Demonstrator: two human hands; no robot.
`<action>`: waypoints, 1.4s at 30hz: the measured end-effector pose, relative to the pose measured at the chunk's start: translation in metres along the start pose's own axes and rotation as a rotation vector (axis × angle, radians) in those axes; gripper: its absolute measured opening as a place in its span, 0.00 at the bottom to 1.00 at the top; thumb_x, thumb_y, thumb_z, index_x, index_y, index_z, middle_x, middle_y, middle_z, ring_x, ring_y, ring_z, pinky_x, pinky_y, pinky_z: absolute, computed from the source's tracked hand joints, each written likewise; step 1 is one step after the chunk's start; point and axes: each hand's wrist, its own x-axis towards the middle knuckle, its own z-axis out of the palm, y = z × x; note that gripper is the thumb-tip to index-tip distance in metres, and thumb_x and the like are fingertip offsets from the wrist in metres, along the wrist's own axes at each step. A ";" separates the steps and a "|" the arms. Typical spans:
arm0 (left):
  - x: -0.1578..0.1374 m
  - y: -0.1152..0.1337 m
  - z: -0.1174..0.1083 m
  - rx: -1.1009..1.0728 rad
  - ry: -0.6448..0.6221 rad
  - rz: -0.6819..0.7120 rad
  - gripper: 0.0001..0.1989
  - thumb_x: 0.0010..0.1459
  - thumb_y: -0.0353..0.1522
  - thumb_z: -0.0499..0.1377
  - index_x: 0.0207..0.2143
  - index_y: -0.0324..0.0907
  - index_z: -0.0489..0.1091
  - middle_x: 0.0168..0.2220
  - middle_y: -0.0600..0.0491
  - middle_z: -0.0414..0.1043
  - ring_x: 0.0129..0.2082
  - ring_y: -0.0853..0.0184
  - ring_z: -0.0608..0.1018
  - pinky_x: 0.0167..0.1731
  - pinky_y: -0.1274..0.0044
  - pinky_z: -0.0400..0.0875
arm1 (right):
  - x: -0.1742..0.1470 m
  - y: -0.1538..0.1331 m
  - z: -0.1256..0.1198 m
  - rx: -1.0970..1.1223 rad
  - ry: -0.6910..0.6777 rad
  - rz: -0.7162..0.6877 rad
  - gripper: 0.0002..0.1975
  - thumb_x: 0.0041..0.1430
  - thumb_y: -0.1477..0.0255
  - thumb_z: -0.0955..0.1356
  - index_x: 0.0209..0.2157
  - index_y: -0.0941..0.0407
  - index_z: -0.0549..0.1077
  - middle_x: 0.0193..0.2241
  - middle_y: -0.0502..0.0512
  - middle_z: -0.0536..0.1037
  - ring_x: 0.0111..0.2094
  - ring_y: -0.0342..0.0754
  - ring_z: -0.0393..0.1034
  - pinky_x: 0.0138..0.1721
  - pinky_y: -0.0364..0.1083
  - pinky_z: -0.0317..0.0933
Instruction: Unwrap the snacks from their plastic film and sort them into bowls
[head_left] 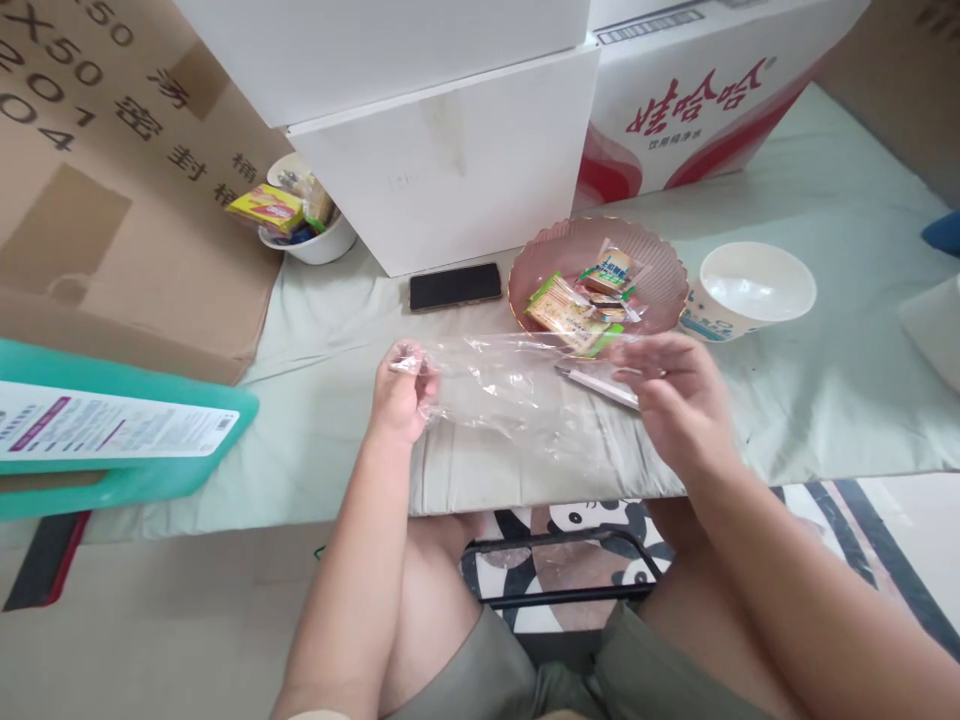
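Note:
A clear plastic bag (510, 390) stretches between my two hands above the front part of the cloth-covered table. My left hand (405, 392) is closed on one end of it. At the other end, my right hand (675, 395) pinches the film with thumb and fingers, slightly blurred. Behind the bag sits a pink ribbed plate (540, 255) with a gold rim, holding several wrapped snacks (574, 312). A pale, slim pen-like item (600, 386) lies partly beneath the bag, its right end hidden by my right hand.
A black phone (455, 287) lies before the white boxes (450, 170). Right of the plate stands a paper bowl (757, 285). At left are a snack-filled white bowl (322, 245), a cardboard box (135, 200) and a green jug (217, 440). A red-and-white carton (697, 120) stands behind.

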 end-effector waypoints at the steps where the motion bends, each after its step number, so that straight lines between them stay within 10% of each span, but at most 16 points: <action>1: 0.000 0.001 0.000 -0.044 -0.004 -0.030 0.34 0.29 0.49 0.77 0.27 0.43 0.61 0.18 0.65 0.65 0.12 0.79 0.64 0.10 0.86 0.50 | -0.001 0.002 0.001 -0.070 -0.076 0.034 0.12 0.55 0.66 0.75 0.39 0.50 0.73 0.38 0.51 0.79 0.39 0.48 0.77 0.41 0.49 0.72; 4: 0.001 0.000 -0.001 -0.041 -0.016 -0.055 0.33 0.32 0.51 0.76 0.29 0.44 0.62 0.19 0.64 0.66 0.14 0.79 0.65 0.11 0.87 0.53 | -0.004 0.004 0.003 -0.254 -0.137 0.024 0.07 0.61 0.66 0.71 0.32 0.52 0.71 0.35 0.53 0.80 0.38 0.48 0.77 0.41 0.49 0.72; 9: 0.000 -0.016 0.000 0.204 0.009 0.227 0.28 0.43 0.51 0.73 0.30 0.44 0.64 0.26 0.58 0.72 0.25 0.75 0.76 0.24 0.85 0.70 | -0.004 0.002 0.003 -0.222 0.204 -0.156 0.07 0.64 0.63 0.68 0.38 0.49 0.66 0.29 0.47 0.74 0.29 0.46 0.74 0.33 0.48 0.70; 16: -0.002 -0.015 0.005 0.091 0.007 0.151 0.28 0.50 0.58 0.65 0.41 0.50 0.62 0.26 0.61 0.72 0.17 0.75 0.71 0.15 0.82 0.58 | -0.006 0.002 0.000 -0.399 -0.081 0.028 0.09 0.58 0.64 0.73 0.36 0.51 0.72 0.29 0.49 0.78 0.30 0.47 0.75 0.32 0.47 0.70; 22: 0.000 -0.010 0.008 0.250 -0.242 -0.093 0.28 0.40 0.52 0.73 0.31 0.42 0.70 0.22 0.56 0.74 0.21 0.70 0.78 0.21 0.81 0.71 | -0.002 0.001 -0.008 -0.265 0.054 -0.029 0.10 0.60 0.61 0.72 0.38 0.50 0.71 0.31 0.49 0.79 0.32 0.49 0.77 0.37 0.50 0.72; 26: 0.001 -0.016 0.011 0.301 -0.113 0.033 0.25 0.45 0.52 0.70 0.32 0.43 0.69 0.20 0.58 0.73 0.14 0.72 0.73 0.13 0.82 0.65 | -0.001 -0.005 -0.008 -0.395 -0.067 0.113 0.08 0.58 0.64 0.73 0.32 0.54 0.75 0.28 0.51 0.79 0.23 0.44 0.72 0.25 0.45 0.68; 32: 0.003 -0.020 0.009 0.365 -0.162 0.091 0.27 0.49 0.55 0.67 0.36 0.43 0.69 0.15 0.59 0.70 0.10 0.73 0.70 0.11 0.83 0.63 | -0.003 -0.001 -0.017 -0.319 0.154 -0.034 0.05 0.64 0.66 0.69 0.39 0.51 0.75 0.34 0.50 0.79 0.15 0.36 0.60 0.15 0.41 0.54; 42: 0.001 -0.009 0.007 0.109 -0.215 -0.058 0.13 0.44 0.37 0.68 0.27 0.44 0.65 0.15 0.62 0.68 0.13 0.72 0.72 0.12 0.82 0.67 | 0.001 -0.001 -0.028 -0.278 0.090 -0.204 0.09 0.55 0.66 0.75 0.24 0.50 0.75 0.39 0.55 0.78 0.43 0.53 0.74 0.37 0.52 0.69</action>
